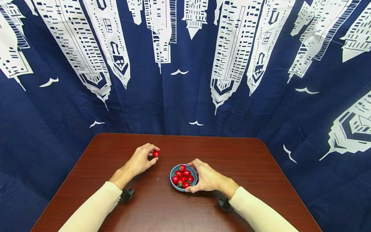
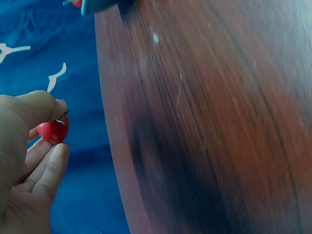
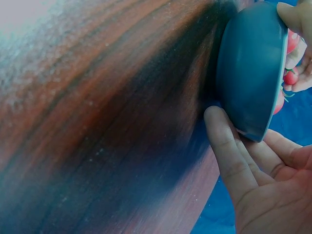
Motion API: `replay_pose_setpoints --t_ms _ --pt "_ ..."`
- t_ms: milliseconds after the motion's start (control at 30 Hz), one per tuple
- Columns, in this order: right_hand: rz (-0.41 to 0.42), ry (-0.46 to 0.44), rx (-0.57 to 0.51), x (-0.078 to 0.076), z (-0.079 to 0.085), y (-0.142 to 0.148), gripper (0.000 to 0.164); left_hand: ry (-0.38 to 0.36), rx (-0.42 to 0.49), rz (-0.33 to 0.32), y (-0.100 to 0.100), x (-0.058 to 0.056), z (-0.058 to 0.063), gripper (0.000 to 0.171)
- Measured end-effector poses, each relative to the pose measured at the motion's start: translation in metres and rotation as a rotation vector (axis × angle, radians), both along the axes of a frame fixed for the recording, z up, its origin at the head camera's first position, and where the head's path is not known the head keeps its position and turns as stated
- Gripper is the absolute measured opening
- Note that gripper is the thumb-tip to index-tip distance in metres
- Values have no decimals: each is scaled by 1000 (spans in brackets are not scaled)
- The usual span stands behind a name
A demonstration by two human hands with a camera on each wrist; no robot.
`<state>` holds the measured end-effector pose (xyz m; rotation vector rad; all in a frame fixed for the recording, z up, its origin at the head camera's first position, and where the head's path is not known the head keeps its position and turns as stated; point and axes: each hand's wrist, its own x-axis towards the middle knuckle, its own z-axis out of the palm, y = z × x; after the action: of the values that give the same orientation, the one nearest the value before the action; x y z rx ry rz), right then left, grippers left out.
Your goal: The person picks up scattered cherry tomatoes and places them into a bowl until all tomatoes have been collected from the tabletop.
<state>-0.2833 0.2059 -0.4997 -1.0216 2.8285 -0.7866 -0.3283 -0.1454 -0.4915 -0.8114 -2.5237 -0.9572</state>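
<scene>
My left hand (image 1: 139,162) pinches a red cherry tomato (image 1: 156,154) between thumb and fingertips, over the left part of the table. In the left wrist view the green stem end of this tomato (image 2: 53,130) shows near the thumb tip. My right hand (image 1: 210,178) spans the right side of a small blue bowl (image 1: 194,171), thumb at the near rim and fingers at the far rim. Several red cherry tomatoes (image 1: 181,179), some with green stems, fill the bowl. From the right wrist view, the bowl's smooth outer wall (image 3: 251,68) hides most of them.
The brown wooden table (image 1: 232,154) has rounded far corners. Behind and beside it hangs a dark blue cloth (image 1: 179,103) printed with white buildings and birds. Black wrist devices (image 1: 127,194) sit below both cream sleeves (image 1: 95,206).
</scene>
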Motion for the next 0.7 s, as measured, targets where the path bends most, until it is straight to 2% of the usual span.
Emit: replay_pose_setpoints --t_ms 233,500,700 --pt "12 2 -10 -1 -1 0 96 31 -5 -74 17 12 5 36" --pt "22 3 -9 -1 -1 -1 95 24 -5 -158 41 27 12 39" --pt "26 21 -6 -2 -2 1 94 11 -53 -207 60 35 16 38"
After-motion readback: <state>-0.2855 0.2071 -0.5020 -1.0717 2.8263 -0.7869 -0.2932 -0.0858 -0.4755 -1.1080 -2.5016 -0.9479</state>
